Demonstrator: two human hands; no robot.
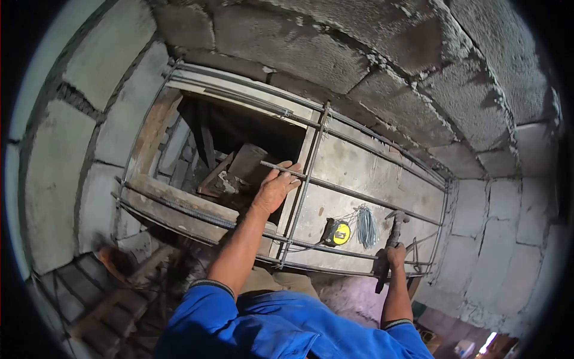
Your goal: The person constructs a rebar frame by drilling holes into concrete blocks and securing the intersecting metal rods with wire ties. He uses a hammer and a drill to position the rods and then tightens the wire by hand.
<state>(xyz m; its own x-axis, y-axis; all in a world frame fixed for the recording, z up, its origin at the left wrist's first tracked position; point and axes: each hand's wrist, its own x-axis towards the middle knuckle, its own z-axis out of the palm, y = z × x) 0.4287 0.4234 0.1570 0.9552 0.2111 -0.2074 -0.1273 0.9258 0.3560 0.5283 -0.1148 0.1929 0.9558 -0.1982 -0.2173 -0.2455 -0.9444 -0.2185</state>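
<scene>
My left hand [277, 188] is at the free end of a middle steel rebar [347, 192], its fingers around the bar beside the opening. My right hand [396, 256] grips a hammer [393, 236] by its dark handle, the head pointing away from me near the same bar. Between my hands, a black and yellow tape measure [338, 233] lies on the pale board [371, 173]. Right of it is a bundle of thin tie wire [366, 227]. A crosswise rebar [308, 179] stands close to my left hand.
Long rebars [179, 209] run along the near and far edges of the formwork. A wood-framed opening [251, 131] drops to rubble and boards at left. Block walls [287, 42] enclose the far side and both ends. More debris [119, 269] lies low at left.
</scene>
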